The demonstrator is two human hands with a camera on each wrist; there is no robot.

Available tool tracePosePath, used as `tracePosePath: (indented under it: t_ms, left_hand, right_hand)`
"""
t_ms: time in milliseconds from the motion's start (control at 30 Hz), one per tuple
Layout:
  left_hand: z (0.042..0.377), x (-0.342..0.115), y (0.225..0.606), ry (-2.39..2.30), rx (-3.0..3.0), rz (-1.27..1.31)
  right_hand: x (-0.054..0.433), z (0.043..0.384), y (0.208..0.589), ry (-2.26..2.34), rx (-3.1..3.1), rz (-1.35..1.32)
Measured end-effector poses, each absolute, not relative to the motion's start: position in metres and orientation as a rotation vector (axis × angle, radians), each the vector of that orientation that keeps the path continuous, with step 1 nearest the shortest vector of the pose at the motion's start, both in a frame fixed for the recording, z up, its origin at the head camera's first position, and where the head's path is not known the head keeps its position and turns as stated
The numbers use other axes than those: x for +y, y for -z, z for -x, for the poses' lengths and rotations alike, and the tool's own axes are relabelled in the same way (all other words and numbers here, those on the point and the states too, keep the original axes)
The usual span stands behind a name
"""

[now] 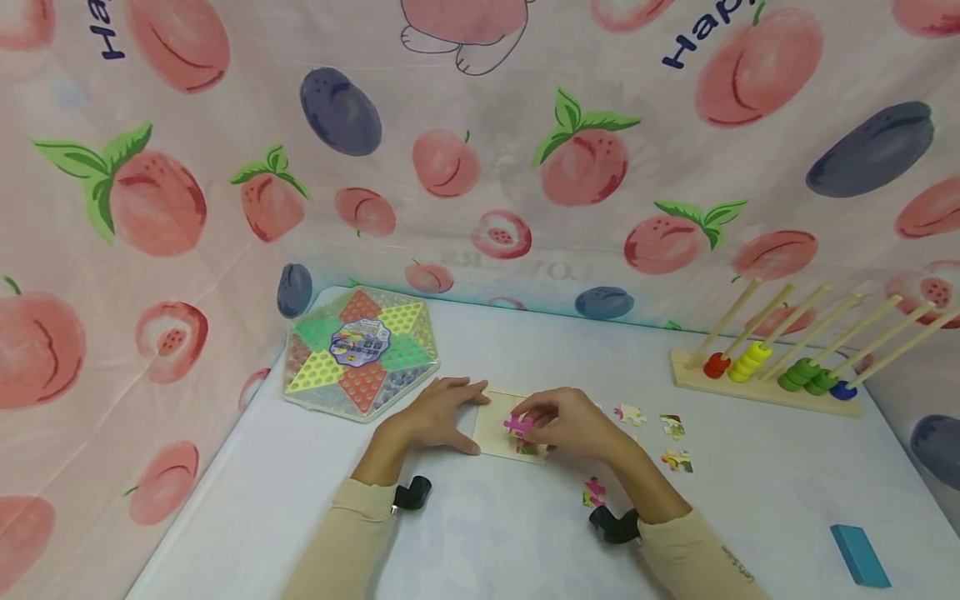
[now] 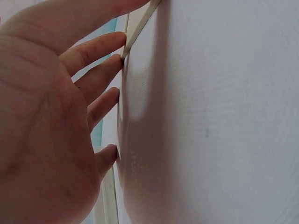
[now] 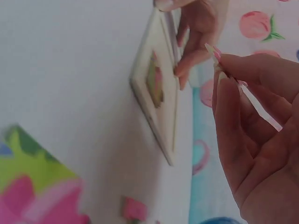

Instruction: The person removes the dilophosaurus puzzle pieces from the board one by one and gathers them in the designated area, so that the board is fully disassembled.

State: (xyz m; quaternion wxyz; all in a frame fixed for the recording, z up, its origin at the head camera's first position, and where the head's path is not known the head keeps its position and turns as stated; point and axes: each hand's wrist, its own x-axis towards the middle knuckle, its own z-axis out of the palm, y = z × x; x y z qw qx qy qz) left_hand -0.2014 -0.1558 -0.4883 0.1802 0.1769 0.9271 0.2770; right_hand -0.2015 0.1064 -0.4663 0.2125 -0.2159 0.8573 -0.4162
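Note:
A small wooden puzzle tray [image 1: 491,425] lies flat on the table. My left hand [image 1: 435,414] rests at its left side, fingers and thumb spread and fairly straight. In the left wrist view, fingertips [image 2: 114,95] meet the table by the tray's edge. My right hand [image 1: 573,423] pinches a pink jigsaw piece [image 1: 517,426] over the tray, between thumb and fingers. The right wrist view shows this piece [image 3: 216,53] edge-on. A green and pink piece [image 3: 153,81] lies inside the tray near its lower right corner, partly covered by my right hand from above.
Loose jigsaw pieces lie to the right, among them one with green [image 1: 672,427], a yellowish one [image 1: 678,460] and a pink one [image 1: 594,492]. A Chinese checkers box [image 1: 360,350] sits back left. A wooden bead rack [image 1: 765,387] stands back right, a blue block [image 1: 860,556] front right.

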Motion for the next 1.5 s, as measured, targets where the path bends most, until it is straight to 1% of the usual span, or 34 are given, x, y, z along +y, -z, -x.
tracePosePath:
  t_ms: [200,367,633,900,1133,1333,1500]
  left_hand:
    - [0.201,-0.156,0.489,-0.786,2.622,-0.504]
    - [0.201,-0.156,0.487,-0.812,2.625,-0.529]
    - [0.2,-0.155,0.486,-0.807,2.63,-0.534]
    - [0.2,-0.155,0.486,-0.811,2.633,-0.537]
    - [0.2,-0.156,0.487,-0.79,2.645,-0.537]
    - [0.2,-0.155,0.486,-0.788,2.642,-0.54]
    - [0.2,-0.156,0.485,-0.792,2.64,-0.542]
  right_hand:
    - [0.127,0.199,0.447,1.242,2.395,0.518]
    - [0.149,0.195,0.433,1.306,2.454,0.519]
    - [0.186,0.181,0.425,1.325,2.57,0.48]
    - [0.222,0.164,0.431,1.256,2.588,0.344]
    - [0.245,0.15,0.453,1.312,2.432,0.212]
    - [0.256,0.141,0.466,1.224,2.422,0.131]
    - [0.256,0.137,0.475,1.124,2.446,0.093]
